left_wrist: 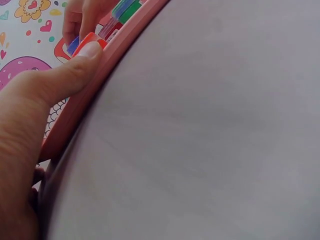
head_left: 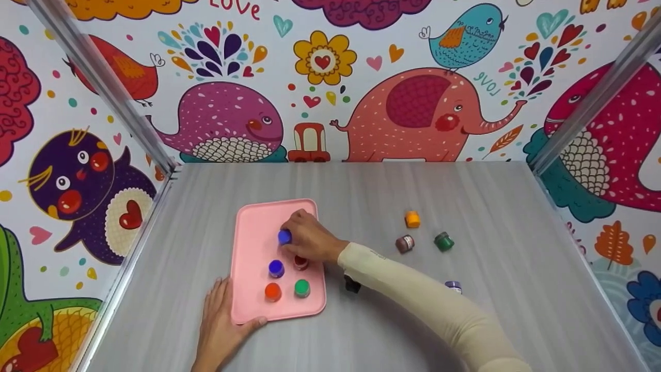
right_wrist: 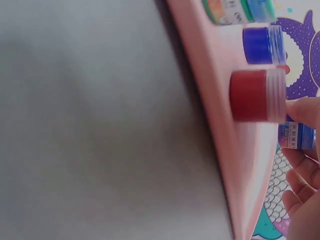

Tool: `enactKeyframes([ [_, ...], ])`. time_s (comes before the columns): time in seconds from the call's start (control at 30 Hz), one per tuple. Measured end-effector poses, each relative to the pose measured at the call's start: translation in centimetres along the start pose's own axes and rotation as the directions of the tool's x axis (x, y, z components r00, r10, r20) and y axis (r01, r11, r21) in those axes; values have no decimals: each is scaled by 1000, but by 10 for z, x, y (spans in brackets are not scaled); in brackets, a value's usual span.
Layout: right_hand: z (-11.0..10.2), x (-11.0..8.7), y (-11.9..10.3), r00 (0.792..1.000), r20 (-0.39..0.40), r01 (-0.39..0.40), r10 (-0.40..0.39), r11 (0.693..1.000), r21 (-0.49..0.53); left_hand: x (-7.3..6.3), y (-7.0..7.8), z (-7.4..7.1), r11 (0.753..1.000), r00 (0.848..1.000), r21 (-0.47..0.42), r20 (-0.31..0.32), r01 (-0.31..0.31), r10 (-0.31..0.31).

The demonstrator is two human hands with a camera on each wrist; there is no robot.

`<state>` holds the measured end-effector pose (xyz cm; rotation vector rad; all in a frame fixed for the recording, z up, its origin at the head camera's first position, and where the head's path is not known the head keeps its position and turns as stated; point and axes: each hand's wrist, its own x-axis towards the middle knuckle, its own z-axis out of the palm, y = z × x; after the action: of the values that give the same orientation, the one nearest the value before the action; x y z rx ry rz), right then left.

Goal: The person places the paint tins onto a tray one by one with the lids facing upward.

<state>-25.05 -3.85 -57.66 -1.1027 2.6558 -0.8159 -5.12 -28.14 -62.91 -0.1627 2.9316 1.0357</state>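
Note:
My right hand [head_left: 311, 238] pinches a small blue-lidded paint jar [head_left: 284, 237] between thumb and fingers, over the pink tray [head_left: 248, 222]. In the right wrist view that jar's printed label [right_wrist: 294, 135] shows beside the thumb. Just in front of this hand a red paint jar [right_wrist: 257, 96] stands on the tray, partly covered by it in the head view. Another blue jar [head_left: 276, 268], an orange-red one [head_left: 272, 292] and a green one [head_left: 302, 288] stand nearer me. At the tray's near left corner rests my left hand [head_left: 219, 320], fingers straight along the side, thumb [left_wrist: 75, 70] on the rim.
Right of the tray, a yellow jar [head_left: 412, 219], a brown jar [head_left: 405, 243] and a dark green jar [head_left: 444, 241] lie on the grey table [head_left: 372, 191]. A purple-topped jar [head_left: 453, 287] is partly behind my right sleeve [head_left: 413, 289]. Printed panels [head_left: 320, 103] border the table.

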Motion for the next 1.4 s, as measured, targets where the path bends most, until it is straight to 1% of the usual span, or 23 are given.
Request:
enactKeyframes([
  [0.17, 3, 3, -13, 1000, 17, 16, -17, 1000, 15, 1, 3, -2, 1000, 999, 0, 22, 27, -27],
  [0.3, 7, 4, -22, 996, 24, 82, -82, 997, -9, 1, 2, -2, 999, 999, 1, 27, 33, -33],
  [0.4, 11, 5, -29, 989, 18, 151, -150, 988, -37, 0, -2, -1, 1000, 1000, 1, 0, -1, 1],
  [0.53, 15, 3, -39, 982, 6, 189, -189, 982, -8, 2, -4, 0, 999, 998, -6, -28, -50, 50],
  [0.6, 17, 2, -46, 981, 6, 193, -193, 981, 16, 2, -4, 0, 999, 998, -8, -24, -52, 52],
  [0.67, 19, 1, -53, 978, 10, 208, -208, 978, 15, 3, -4, -1, 999, 999, -7, -20, -47, 47],
  [0.83, 28, 0, -66, 968, 51, 247, -245, 968, -37, 2, -6, -1, 999, 998, -9, -24, -51, 51],
  [1.0, 39, -1, -72, 960, 87, 275, -267, 956, -99, 0, -9, 1, 997, 996, -11, -52, -80, 79],
  [1.1, 45, -5, -74, 951, 94, 304, -293, 943, -135, -1, -10, 3, 993, 989, -2, -87, -117, 116],
  [1.23, 51, -9, -74, 940, 97, 341, -329, 923, -177, -2, -12, 5, 985, 976, 17, -130, -174, 174],
  [1.3, 54, -11, -74, 940, 95, 339, -327, 924, -178, -1, -12, 5, 982, 971, 23, -141, -190, 191],
  [1.4, 58, -13, -73, 936, 74, 351, -343, 915, -198, -1, -13, 8, 974, 959, 21, -174, -223, 224],
])
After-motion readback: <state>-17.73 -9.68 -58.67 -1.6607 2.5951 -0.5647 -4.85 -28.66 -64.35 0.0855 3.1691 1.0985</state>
